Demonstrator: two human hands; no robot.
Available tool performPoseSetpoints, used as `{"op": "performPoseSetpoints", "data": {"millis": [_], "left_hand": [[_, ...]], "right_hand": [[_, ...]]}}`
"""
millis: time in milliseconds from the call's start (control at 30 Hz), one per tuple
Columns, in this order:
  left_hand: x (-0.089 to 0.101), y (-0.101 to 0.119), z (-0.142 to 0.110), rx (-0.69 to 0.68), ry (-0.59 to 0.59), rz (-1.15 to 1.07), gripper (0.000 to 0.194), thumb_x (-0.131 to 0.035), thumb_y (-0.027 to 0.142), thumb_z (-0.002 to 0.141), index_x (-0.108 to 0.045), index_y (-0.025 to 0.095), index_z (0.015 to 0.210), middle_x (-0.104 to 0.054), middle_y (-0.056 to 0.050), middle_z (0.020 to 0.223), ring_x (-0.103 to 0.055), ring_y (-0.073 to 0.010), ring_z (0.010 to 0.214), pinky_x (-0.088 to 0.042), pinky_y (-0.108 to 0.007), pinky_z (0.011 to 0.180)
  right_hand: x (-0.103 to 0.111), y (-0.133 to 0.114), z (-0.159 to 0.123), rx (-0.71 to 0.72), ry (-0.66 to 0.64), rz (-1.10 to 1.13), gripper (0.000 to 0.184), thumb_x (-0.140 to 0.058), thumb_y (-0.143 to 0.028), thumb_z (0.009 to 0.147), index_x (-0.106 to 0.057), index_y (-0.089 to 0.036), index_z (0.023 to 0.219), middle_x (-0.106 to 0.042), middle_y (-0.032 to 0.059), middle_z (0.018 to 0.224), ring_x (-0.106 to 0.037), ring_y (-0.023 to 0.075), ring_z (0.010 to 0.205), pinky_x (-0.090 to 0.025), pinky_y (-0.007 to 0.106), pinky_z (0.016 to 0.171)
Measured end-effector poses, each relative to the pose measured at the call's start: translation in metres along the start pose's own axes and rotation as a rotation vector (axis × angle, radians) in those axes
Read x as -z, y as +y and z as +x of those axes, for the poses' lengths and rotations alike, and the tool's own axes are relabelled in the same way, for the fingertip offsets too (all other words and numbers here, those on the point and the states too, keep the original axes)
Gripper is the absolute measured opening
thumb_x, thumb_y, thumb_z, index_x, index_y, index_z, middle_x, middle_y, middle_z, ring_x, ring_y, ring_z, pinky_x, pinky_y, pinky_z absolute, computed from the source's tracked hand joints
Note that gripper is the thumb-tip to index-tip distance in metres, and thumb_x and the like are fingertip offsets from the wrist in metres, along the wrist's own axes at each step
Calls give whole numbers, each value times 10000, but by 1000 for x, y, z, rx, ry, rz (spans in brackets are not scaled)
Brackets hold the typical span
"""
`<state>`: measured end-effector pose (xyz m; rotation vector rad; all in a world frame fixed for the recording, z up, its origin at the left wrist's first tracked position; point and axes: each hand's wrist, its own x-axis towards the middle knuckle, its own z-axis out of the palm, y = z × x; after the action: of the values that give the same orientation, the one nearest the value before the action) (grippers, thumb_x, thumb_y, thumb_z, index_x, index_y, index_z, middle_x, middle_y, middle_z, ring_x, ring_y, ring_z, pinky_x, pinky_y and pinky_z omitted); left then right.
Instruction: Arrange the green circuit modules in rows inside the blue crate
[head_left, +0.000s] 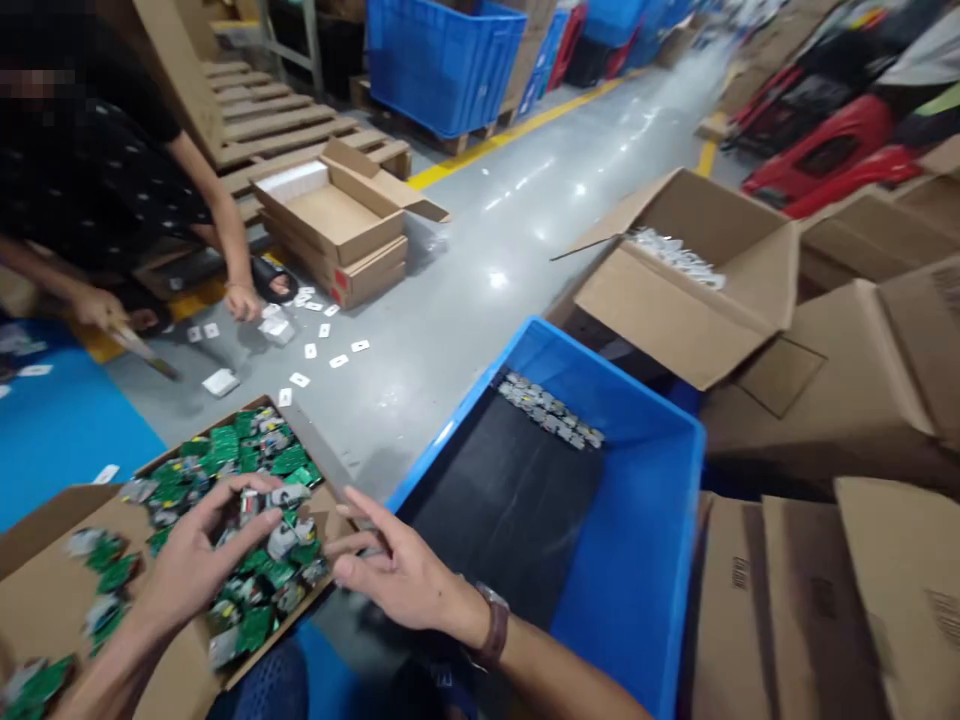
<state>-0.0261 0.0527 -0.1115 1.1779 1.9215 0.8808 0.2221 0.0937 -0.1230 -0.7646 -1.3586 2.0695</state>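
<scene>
My left hand (214, 545) is curled, thumb and fingers round a small grey part (259, 503) with a reddish patch, above a shallow cardboard box (334, 515). In that box lie many small green packets (255, 628) mixed with grey pieces. My right hand (401, 570), a watch on its wrist, hovers at the box's right edge with fingers apart and nothing visible in them. Beside it stands a deep blue bin (630, 560) with a dark bottom. Rows of small grey parts (551, 410) line its far end.
Another person crouches at the upper left, one hand (241, 302) among white cards (300, 380) on the floor. An open carton (690, 320) of white pieces stands behind the bin. Folded cardboard (810, 600) is at right; stacked shallow boxes (352, 240) sit near a wooden pallet (270, 125).
</scene>
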Motion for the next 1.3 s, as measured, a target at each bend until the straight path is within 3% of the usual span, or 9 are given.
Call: {"op": "performPoseSetpoints", "data": {"millis": [167, 333, 433, 533, 700, 833, 967, 1167, 1300], "left_hand": [[-48, 82, -9, -205, -247, -56, 357, -665, 509, 863, -706, 280, 1134, -730, -37, 1198, -684, -239, 1117, -570, -288, 922], [-88, 92, -16, -231, -287, -115, 383, -605, 459, 926, -659, 281, 1260, -723, -38, 1244, -689, -218, 1134, -562, -298, 973], [-108, 82, -24, -275, -330, -101, 353, -609, 429, 936, -657, 271, 1248, -729, -47, 1209, -698, -211, 1100, -559, -294, 974], [-129, 73, -32, -377, -434, -90, 322, -600, 388, 948, -659, 274, 1243, -715, -57, 1228, -685, -212, 1130, -546, -289, 993], [-150, 61, -35, -432, -566, -89, 340, -572, 380, 958, -647, 274, 1272, -683, -92, 1285, -662, -237, 1175, -539, -311, 1012], [-153, 61, -26, -341, -560, -81, 334, -577, 417, 940, -663, 274, 1230, -717, -82, 1196, -683, -244, 1109, -561, -336, 972], [-152, 64, -16, -267, -549, -75, 328, -594, 419, 919, -676, 257, 1192, -746, -65, 1126, -696, -243, 1072, -578, -331, 921], [-150, 66, -15, -242, -568, -71, 364, -594, 461, 919, -682, 261, 1210, -745, -62, 1154, -696, -241, 1072, -587, -295, 861], [-150, 65, -15, -232, -558, -76, 355, -609, 445, 908, -690, 268, 1205, -750, -57, 1130, -700, -244, 1057, -583, -308, 889]], "right_hand": [[4, -9, -3, -109, 167, 550, 635, -777, -445, 831, -525, -285, 1391, -623, 68, 1279, -678, 191, 957, -637, 367, 715], [44, -6, -16, -94, 378, 671, 507, -789, -346, 812, -593, -226, 1263, -706, 57, 977, -669, 150, 721, -547, 239, 531], [97, 8, -24, -16, 612, 478, 554, -803, -330, 763, -581, -239, 1263, -698, 31, 926, -640, 133, 629, -464, 200, 434], [167, 23, -33, 18, 981, 111, 641, -802, -329, 701, -566, -239, 1290, -677, 3, 935, -616, 114, 577, -393, 176, 386], [271, 41, -61, -147, 1408, -283, 676, -632, -325, 767, -526, -167, 1416, -659, 11, 913, -585, 93, 556, -389, 167, 410], [307, 57, -84, -331, 1382, -392, 699, -615, -318, 779, -514, -144, 1448, -644, -7, 798, -582, 107, 521, -399, 178, 425], [312, 76, -94, -506, 1386, -521, 758, -606, -313, 811, -412, -94, 1511, -712, 40, 851, -613, 133, 548, -492, 227, 515], [313, 87, -101, -615, 1446, -703, 703, -711, -361, 766, -533, -115, 1400, -712, 174, 1174, -700, 263, 1011, -546, 348, 883], [329, 80, -100, -673, 1462, -823, 557, -661, -352, 816, -600, -142, 1328, -727, 171, 1149, -698, 291, 1069, -521, 369, 935]]}}
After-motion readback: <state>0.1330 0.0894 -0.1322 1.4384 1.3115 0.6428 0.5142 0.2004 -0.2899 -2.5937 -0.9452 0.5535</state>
